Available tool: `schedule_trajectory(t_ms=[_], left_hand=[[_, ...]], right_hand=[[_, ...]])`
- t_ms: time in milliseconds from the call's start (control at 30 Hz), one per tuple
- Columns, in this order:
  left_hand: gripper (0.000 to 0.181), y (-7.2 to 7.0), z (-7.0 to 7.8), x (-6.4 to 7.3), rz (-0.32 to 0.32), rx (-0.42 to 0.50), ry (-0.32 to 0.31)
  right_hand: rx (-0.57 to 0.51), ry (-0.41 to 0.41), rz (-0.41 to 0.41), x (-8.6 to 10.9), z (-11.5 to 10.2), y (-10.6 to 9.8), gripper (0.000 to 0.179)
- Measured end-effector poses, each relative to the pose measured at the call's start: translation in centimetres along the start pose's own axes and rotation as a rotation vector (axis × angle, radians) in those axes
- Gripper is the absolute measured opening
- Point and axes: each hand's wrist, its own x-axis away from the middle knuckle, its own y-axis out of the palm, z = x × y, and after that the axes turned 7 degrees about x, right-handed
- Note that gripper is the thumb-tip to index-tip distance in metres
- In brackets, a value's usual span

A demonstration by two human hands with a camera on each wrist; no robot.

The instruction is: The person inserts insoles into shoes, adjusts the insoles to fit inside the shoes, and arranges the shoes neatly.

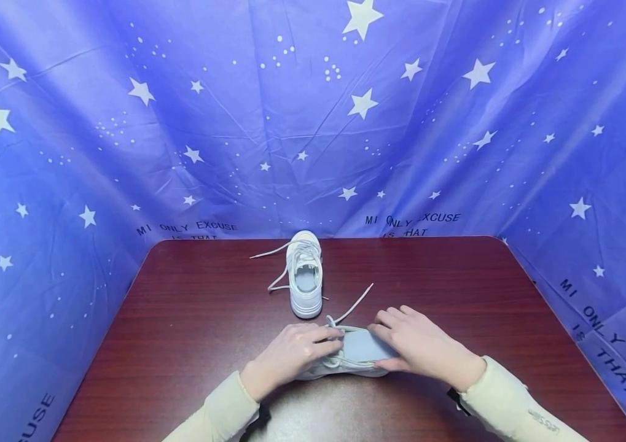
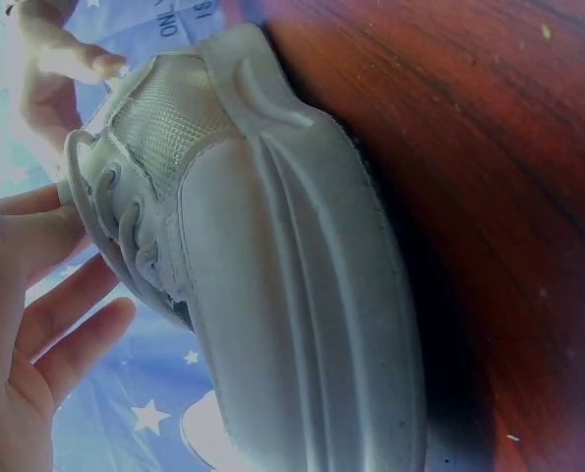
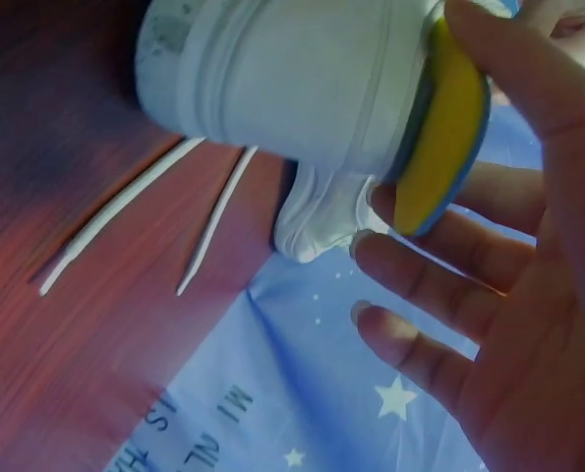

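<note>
A white sneaker stands near me on the table, toe to the left and heel to the right. My left hand pinches its tongue by the laces; the very fingertips are partly hidden. At the shoe's opening sits an insole, pale grey-blue on top with a yellow underside. Its heel end stands up out of the shoe in the right wrist view. My right hand holds that end between thumb and forefinger, while the other fingers stay off it. One loose lace end sticks up behind the shoe.
A second white sneaker stands just behind, its toe pointing away from me and its laces loose to the left. Both rest on a dark red wooden table. Blue star-printed cloth hangs around the table's back and sides.
</note>
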Motion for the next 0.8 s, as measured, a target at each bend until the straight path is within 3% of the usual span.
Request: schedule_trajectory(t_ms=[133,400,800], left_hand=[[0.020,0.0,-0.1,0.0,0.018,-0.019,0.018],[0.022,0.1,-0.1,0.2,0.056,-0.013,0.031],[0.022,-0.2,0.4,0.2,0.061,0.019,0.019]], right_hand=[[-0.014,0.032,-0.017,0.7,0.5,-0.4,0.062],[-0.069,0.047,-0.005,1.6,1.2,-0.7,0.050],[-0.115,-0.011,0.103,1.5,0.9,-0.4,0.043]])
